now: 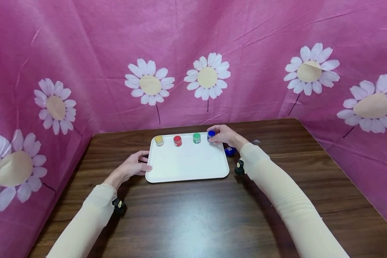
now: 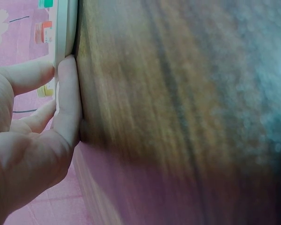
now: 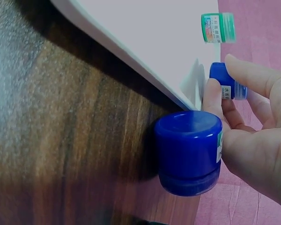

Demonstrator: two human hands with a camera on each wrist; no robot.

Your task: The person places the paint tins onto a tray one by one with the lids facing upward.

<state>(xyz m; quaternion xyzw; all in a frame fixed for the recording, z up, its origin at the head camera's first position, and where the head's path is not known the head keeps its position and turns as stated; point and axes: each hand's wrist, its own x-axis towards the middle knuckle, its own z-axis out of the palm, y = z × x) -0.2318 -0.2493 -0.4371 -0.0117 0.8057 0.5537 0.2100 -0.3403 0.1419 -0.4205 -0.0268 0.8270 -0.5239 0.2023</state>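
Note:
A white tray [image 1: 187,161] lies on the wooden table, with a yellow jar [image 1: 159,141], a red jar [image 1: 177,141] and a green jar [image 1: 196,138] in a row along its far side. At the row's right end, by the tray's far right corner, my right hand [image 1: 224,134] pinches a small blue jar [image 3: 220,77] between thumb and fingers. My left hand [image 1: 133,165] grips the tray's left edge, a finger showing along the rim in the left wrist view. Another blue jar [image 3: 189,150] lies on its side on the table, beside the tray and under my right wrist.
The brown wooden table [image 1: 187,215] reaches back to a pink curtain [image 1: 180,36] printed with white daisies. A small clear object [image 1: 256,142] sits behind my right sleeve, partly hidden. Black wrist cameras [image 1: 118,206] are strapped on both wrists.

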